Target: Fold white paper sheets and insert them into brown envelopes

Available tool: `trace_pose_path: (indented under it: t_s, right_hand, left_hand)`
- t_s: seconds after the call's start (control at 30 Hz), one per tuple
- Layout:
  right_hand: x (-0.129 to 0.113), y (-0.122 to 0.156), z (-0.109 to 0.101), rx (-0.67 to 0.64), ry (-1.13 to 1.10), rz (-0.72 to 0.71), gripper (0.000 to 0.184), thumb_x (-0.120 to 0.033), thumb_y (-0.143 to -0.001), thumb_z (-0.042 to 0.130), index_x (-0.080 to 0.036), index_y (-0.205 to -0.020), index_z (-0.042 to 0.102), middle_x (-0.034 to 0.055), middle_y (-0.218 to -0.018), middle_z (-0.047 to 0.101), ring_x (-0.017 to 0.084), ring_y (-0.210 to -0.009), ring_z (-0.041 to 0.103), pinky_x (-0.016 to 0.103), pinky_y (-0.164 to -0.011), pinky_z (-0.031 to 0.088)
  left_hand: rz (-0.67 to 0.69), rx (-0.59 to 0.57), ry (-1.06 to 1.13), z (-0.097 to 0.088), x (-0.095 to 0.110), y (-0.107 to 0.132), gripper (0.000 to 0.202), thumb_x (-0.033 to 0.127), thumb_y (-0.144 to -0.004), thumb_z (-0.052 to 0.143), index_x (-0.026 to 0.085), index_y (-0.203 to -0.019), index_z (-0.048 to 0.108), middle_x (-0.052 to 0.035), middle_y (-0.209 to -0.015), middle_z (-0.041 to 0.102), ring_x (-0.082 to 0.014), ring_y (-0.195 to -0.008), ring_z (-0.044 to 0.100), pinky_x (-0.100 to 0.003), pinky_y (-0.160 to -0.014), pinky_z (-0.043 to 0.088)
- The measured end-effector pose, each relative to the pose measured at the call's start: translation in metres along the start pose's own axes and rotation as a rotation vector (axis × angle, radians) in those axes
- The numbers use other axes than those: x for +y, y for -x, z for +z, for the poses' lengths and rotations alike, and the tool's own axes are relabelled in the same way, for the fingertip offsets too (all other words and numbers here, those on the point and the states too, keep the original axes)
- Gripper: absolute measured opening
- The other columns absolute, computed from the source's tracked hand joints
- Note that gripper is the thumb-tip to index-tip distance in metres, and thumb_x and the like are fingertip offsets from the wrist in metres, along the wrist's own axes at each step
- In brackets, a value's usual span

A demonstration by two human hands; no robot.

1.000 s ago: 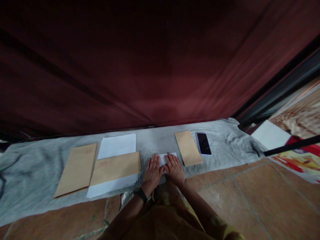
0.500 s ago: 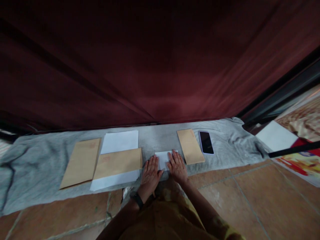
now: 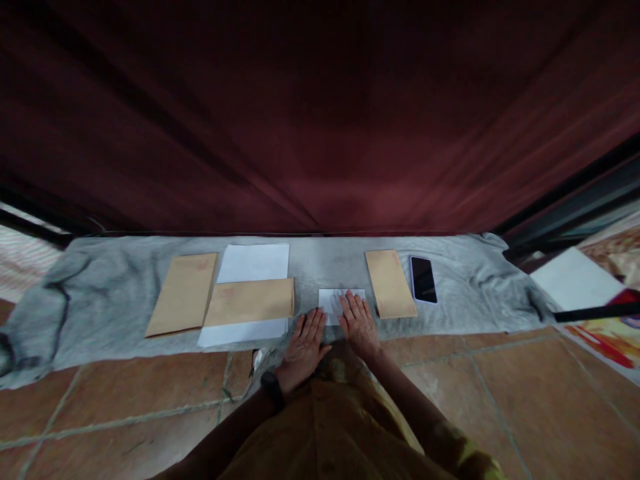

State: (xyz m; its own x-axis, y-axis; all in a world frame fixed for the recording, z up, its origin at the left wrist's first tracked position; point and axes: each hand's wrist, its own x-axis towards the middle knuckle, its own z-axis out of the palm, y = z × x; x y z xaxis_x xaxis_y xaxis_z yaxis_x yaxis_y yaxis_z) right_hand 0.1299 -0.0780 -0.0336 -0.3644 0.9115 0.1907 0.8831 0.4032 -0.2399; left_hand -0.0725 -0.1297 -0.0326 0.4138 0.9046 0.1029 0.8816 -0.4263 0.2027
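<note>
Nearby lie brown envelopes (image 3: 183, 295) (image 3: 251, 302) (image 3: 391, 285) and a phone (image 3: 424, 280), both hands (image 3: 301, 341) (image 3: 362, 331) flat at the white paper (image 3: 331, 308), fingers (image 3: 354, 305) straight, gripping nothing.

Grey cloth (image 3: 473, 290) covers the worktop (image 3: 327, 261); on it, left to right, lie a brown envelope (image 3: 183, 293), white sheets (image 3: 254, 262), small white paper (image 3: 330, 303), another envelope (image 3: 391, 285) and 1 phone (image 3: 424, 280).

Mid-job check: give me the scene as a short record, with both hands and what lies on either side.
Left hand: flat, fingertips at the left edge of the small white paper
Right hand: flat, fingers over the paper's right part
To the right: single brown envelope, then dark-screened phone
To the left: crosswise brown envelope over white sheets; outermost brown envelope beyond
Surface: grey cloth
</note>
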Motion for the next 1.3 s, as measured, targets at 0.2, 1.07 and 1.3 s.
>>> trace_pose_path:
  t_s: [0.2, 1.07, 1.3]
  right_hand:
    - [-0.003, 0.025, -0.001, -0.077, -0.048, -0.19, 0.055, -0.035, -0.104, 0.045, -0.018, -0.155, 0.037, 0.0122, -0.163, 0.033, 0.026, -0.151, 0.029, 0.051, -0.123, 0.026]
    - [0.007, 0.011, -0.007, -0.015, -0.044, -0.108, 0.055, -0.034, -0.106, 0.035, -0.017, -0.158, 0.032, 0.0118, -0.161, 0.038, 0.027, -0.15, 0.032, 0.05, -0.12, 0.032]
    - [-0.008, -0.025, 0.009, -0.041, -0.033, -0.111, 0.049, -0.033, -0.105, 0.038, -0.016, -0.15, 0.047, 0.012, -0.159, 0.04, 0.027, -0.148, 0.034, 0.047, -0.12, 0.03]
  left_hand:
    - [-0.001, -0.022, -0.001, -0.005, 0.003, 0.0, 0.077, 0.043, -0.096, 0.053, 0.01, -0.159, 0.023, -0.0184, -0.164, 0.028, -0.0301, -0.154, 0.019, -0.051, -0.125, 0.02]
    - [0.1, -0.157, -0.25, -0.015, -0.001, 0.007, 0.091, 0.055, -0.094, 0.053, 0.003, -0.159, 0.017, -0.0228, -0.165, 0.019, -0.032, -0.155, 0.012, -0.051, -0.128, 0.012]
    - [0.094, -0.16, -0.264, -0.01, -0.001, 0.007, 0.088, 0.053, -0.093, 0.055, 0.003, -0.158, 0.021, -0.0238, -0.164, 0.021, -0.0328, -0.154, 0.015, -0.051, -0.127, 0.014]
